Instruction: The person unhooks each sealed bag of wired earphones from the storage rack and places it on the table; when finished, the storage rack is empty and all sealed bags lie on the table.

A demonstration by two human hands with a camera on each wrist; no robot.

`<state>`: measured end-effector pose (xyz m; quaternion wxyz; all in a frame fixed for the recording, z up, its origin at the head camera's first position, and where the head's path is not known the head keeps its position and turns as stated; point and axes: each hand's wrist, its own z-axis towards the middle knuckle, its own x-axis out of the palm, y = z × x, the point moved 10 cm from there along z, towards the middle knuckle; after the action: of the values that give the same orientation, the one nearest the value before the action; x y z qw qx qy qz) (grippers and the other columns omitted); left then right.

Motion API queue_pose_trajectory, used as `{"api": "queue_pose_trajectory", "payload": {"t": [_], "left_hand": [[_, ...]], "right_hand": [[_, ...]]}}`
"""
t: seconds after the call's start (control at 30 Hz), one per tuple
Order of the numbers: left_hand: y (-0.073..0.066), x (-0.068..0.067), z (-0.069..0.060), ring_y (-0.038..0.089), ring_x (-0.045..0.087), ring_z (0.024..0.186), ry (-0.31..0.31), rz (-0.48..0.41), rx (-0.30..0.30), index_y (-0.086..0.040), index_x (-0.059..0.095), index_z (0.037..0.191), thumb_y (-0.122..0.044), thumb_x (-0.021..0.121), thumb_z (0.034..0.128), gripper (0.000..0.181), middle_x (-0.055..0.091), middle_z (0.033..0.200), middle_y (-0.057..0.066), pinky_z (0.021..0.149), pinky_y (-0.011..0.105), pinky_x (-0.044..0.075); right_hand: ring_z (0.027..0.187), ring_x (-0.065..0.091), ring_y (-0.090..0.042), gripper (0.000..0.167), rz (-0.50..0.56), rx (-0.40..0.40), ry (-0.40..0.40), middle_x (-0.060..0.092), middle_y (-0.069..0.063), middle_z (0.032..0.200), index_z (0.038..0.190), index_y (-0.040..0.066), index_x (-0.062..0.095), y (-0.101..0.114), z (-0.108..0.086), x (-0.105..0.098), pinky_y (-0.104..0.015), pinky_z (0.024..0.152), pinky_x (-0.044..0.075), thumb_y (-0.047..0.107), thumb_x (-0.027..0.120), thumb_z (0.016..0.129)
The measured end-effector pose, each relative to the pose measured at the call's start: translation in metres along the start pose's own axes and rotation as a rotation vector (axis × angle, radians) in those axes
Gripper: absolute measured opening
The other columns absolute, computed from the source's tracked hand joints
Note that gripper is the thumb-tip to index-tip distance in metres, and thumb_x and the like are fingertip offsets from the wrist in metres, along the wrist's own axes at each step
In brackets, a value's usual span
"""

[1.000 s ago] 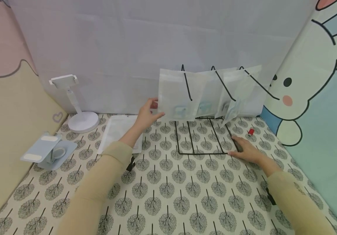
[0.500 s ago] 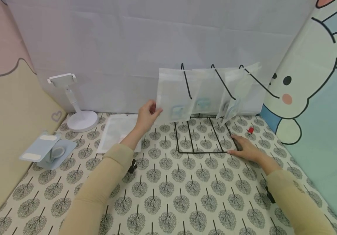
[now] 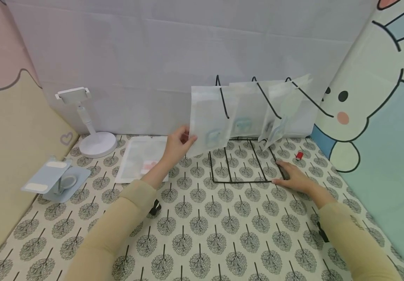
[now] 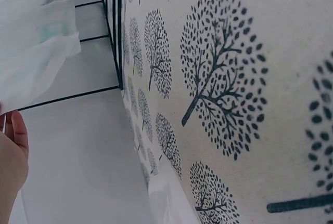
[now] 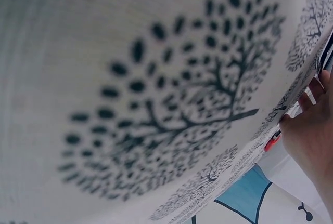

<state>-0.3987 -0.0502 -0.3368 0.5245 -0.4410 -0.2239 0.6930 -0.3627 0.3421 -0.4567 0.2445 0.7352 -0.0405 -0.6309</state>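
Note:
A black wire rack point(image 3: 231, 182) stands at the back of the table, with translucent white pouches hanging from its sloping arms. My left hand point(image 3: 176, 147) pinches the left edge of the leftmost pouch point(image 3: 205, 113) low down, which hangs on the left arm. In the left wrist view the fingers of that hand point(image 4: 13, 154) meet the pouch's point(image 4: 31, 73) edge. My right hand point(image 3: 295, 179) rests at the rack base's front right corner, around a dark piece there; the right wrist view shows this hand point(image 5: 312, 130) at the edge, its grip partly hidden.
A white pouch point(image 3: 131, 156) lies flat left of the rack, partly behind my left forearm. Farther left are a white phone stand point(image 3: 98, 145) and a blue folding stand point(image 3: 49, 177). A small red object point(image 3: 299, 155) lies right of the rack. Cloth walls surround the table.
My left hand has closed on the leftmost pouch's edge and moved slightly down, and the pouch has shifted with it. My right hand has stayed at the rack's corner.

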Motion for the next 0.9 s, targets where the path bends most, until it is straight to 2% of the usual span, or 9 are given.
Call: {"api": "queue_pose_trajectory", "payload": {"t": [0.17, 0.27, 0.37, 0.47, 0.53, 0.63, 0.77, 0.87, 0.9], "left_hand": [[-0.004, -0.002, -0.005, 0.017, 0.057, 0.071, -0.012, -0.010, -0.001, -0.005, 0.057, 0.096, -0.019, 0.065, 0.0896, 0.018, 0.063, 0.082, 0.008, 0.064, 0.023, 0.051], [-0.010, -0.003, -0.008, 0.017, 0.058, 0.069, -0.017, -0.012, 0.029, -0.004, 0.057, 0.098, -0.017, 0.065, 0.0893, 0.018, 0.063, 0.082, 0.009, 0.062, 0.023, 0.052], [-0.017, -0.006, -0.011, 0.018, 0.059, 0.066, -0.021, -0.003, 0.073, -0.004, 0.056, 0.108, -0.014, 0.066, 0.0886, 0.025, 0.066, 0.083, 0.011, 0.060, 0.024, 0.052], [-0.025, -0.011, -0.015, 0.018, 0.060, 0.065, -0.021, 0.010, 0.114, -0.008, 0.049, 0.125, -0.013, 0.066, 0.0881, 0.041, 0.068, 0.088, 0.013, 0.059, 0.024, 0.053], [-0.029, -0.014, -0.018, 0.017, 0.060, 0.064, -0.022, 0.030, 0.149, -0.013, 0.042, 0.134, -0.012, 0.067, 0.0879, 0.052, 0.069, 0.090, 0.012, 0.060, 0.024, 0.053], [-0.037, -0.020, -0.021, 0.017, 0.059, 0.063, -0.030, 0.075, 0.223, -0.019, 0.035, 0.140, -0.010, 0.066, 0.0879, 0.061, 0.067, 0.092, 0.012, 0.060, 0.025, 0.053], [-0.048, -0.027, -0.025, 0.017, 0.057, 0.064, -0.035, 0.128, 0.322, -0.020, 0.035, 0.141, -0.005, 0.066, 0.0868, 0.064, 0.063, 0.096, 0.014, 0.059, 0.026, 0.052], [-0.055, -0.029, -0.027, 0.015, 0.053, 0.065, -0.022, 0.169, 0.375, -0.018, 0.039, 0.140, -0.003, 0.065, 0.0867, 0.061, 0.058, 0.091, 0.012, 0.059, 0.025, 0.051], [-0.057, -0.029, -0.028, 0.015, 0.052, 0.066, -0.015, 0.184, 0.390, -0.018, 0.041, 0.139, -0.002, 0.065, 0.0871, 0.060, 0.058, 0.094, 0.011, 0.060, 0.025, 0.051]], "right_hand": [[0.134, 0.018, -0.052, 0.089, 0.003, 0.005, 0.004, 0.020, -0.029, 0.150, 0.149, 0.002, 0.021, -0.001, 0.001, 0.001, -0.069, 0.104, 0.019, 0.049, 0.064, 0.086], [0.134, 0.019, -0.052, 0.089, 0.000, -0.002, -0.004, 0.021, -0.030, 0.150, 0.148, 0.001, 0.022, -0.002, 0.001, 0.001, -0.069, 0.104, 0.019, 0.048, 0.064, 0.086], [0.134, 0.020, -0.052, 0.089, -0.004, -0.013, -0.010, 0.021, -0.030, 0.150, 0.148, 0.000, 0.022, -0.001, 0.001, 0.001, -0.068, 0.104, 0.020, 0.047, 0.064, 0.086], [0.134, 0.020, -0.052, 0.089, -0.009, -0.018, -0.009, 0.021, -0.030, 0.150, 0.148, 0.000, 0.021, 0.000, 0.001, 0.001, -0.068, 0.105, 0.020, 0.047, 0.064, 0.086], [0.134, 0.020, -0.051, 0.088, -0.008, -0.016, -0.006, 0.021, -0.030, 0.150, 0.148, 0.000, 0.021, 0.001, 0.000, 0.002, -0.067, 0.105, 0.020, 0.047, 0.063, 0.087], [0.134, 0.020, -0.051, 0.088, -0.007, -0.015, -0.004, 0.021, -0.030, 0.150, 0.148, -0.001, 0.021, 0.004, 0.000, 0.001, -0.068, 0.105, 0.020, 0.047, 0.063, 0.087], [0.134, 0.021, -0.052, 0.088, -0.028, -0.011, -0.016, 0.022, -0.031, 0.149, 0.147, -0.002, 0.024, 0.008, -0.002, -0.002, -0.067, 0.105, 0.020, 0.047, 0.064, 0.086], [0.133, 0.022, -0.052, 0.087, -0.055, 0.004, -0.025, 0.023, -0.031, 0.148, 0.146, -0.003, 0.025, 0.011, -0.005, -0.005, -0.067, 0.104, 0.022, 0.048, 0.064, 0.086], [0.132, 0.022, -0.052, 0.088, -0.058, 0.013, -0.027, 0.023, -0.032, 0.148, 0.146, -0.002, 0.026, 0.011, -0.006, -0.006, -0.068, 0.104, 0.023, 0.048, 0.064, 0.086]]}}
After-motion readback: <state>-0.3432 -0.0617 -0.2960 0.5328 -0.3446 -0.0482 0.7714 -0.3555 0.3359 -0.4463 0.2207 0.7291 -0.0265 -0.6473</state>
